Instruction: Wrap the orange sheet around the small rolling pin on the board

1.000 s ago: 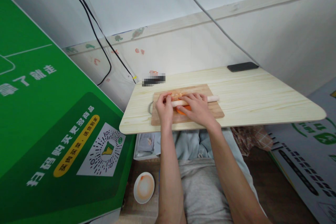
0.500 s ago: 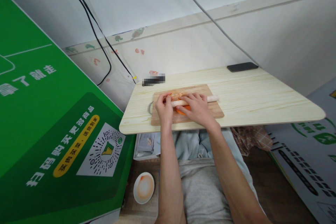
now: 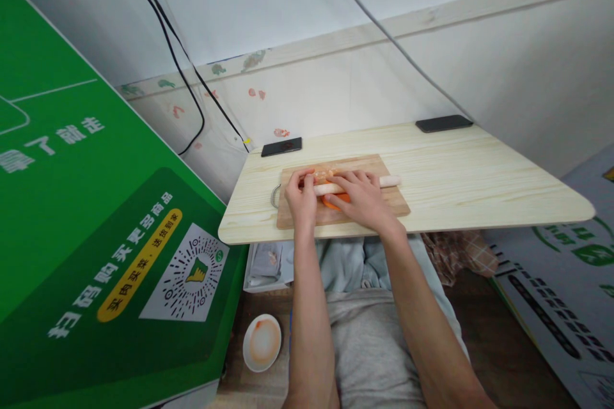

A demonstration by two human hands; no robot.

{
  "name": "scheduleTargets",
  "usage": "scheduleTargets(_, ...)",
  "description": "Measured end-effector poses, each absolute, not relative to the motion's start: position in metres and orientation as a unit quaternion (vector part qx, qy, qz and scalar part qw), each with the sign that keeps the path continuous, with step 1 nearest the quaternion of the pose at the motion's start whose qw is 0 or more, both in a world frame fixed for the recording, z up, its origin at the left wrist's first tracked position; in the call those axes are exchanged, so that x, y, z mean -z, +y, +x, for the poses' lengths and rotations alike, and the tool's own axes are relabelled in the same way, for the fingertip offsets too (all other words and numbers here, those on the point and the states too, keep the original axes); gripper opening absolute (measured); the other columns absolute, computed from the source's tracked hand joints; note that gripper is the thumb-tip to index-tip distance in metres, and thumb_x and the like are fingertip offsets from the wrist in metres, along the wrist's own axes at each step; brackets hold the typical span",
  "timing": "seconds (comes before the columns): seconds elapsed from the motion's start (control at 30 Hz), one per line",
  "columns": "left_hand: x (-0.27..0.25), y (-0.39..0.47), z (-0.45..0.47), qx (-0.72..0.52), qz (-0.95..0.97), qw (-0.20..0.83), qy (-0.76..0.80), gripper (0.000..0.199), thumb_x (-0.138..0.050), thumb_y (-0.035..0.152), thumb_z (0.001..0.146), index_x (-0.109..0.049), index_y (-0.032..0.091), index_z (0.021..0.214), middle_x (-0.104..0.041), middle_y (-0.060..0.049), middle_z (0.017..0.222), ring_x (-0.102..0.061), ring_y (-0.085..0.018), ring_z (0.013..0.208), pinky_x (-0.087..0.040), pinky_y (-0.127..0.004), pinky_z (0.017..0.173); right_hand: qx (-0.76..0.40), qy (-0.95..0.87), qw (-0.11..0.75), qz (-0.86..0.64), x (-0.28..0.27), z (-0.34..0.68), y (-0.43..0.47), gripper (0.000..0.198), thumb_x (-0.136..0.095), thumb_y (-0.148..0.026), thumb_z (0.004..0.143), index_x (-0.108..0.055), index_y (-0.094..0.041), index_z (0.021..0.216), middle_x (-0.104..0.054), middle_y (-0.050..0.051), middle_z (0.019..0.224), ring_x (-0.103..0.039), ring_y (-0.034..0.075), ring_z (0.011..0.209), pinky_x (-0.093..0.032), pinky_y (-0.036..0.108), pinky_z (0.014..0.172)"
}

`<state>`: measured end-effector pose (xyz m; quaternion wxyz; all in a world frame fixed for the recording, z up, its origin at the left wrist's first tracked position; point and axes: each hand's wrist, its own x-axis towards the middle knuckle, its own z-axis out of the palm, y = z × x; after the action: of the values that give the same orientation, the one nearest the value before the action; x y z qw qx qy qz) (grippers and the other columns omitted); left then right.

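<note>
A pale wooden rolling pin (image 3: 389, 181) lies across flat orange dough (image 3: 337, 201) on a wooden cutting board (image 3: 393, 202). My left hand (image 3: 301, 197) is closed around the pin's left end, its thumb and fingers curled together. Over the middle of the pin, my right hand (image 3: 362, 200) presses with fingers bent across it and the thumb on the near side. More orange shows beyond the pin, on a crinkled, see-through sheet. My hands cover part of the dough and the pin's left tip.
At the back of the light wood table (image 3: 480, 172) lie a black phone (image 3: 282, 147) on the left and a dark flat object (image 3: 444, 123) on the right. A green panel (image 3: 158, 217) stands close on the left. Below are a stained white bowl (image 3: 262, 343) and a white box (image 3: 268, 268).
Both hands stay on the rolling pin, which has shifted only very slightly. A little more orange dough shows around it.
</note>
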<state>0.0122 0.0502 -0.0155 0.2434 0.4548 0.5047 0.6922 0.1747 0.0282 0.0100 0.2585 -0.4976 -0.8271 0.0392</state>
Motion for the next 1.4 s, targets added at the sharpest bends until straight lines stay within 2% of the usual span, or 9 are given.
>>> scheduleTargets(1.4,0.0188,0.0513,0.0109,-0.703,0.453,0.245,0.489,0.016,-0.063,0.023,0.092,-0.078,0.02,0.096,-0.079,-0.004,0.093,-0.073,-0.019,0.085,-0.058,-0.031,0.083,-0.03,-0.822,0.265,-0.503,-0.0099,0.1727,0.0278,0.042,-0.057,-0.049,0.111,-0.077,-0.027,0.142,-0.073,0.011,0.152,-0.059,0.039,0.132,-0.036,0.054,0.108)
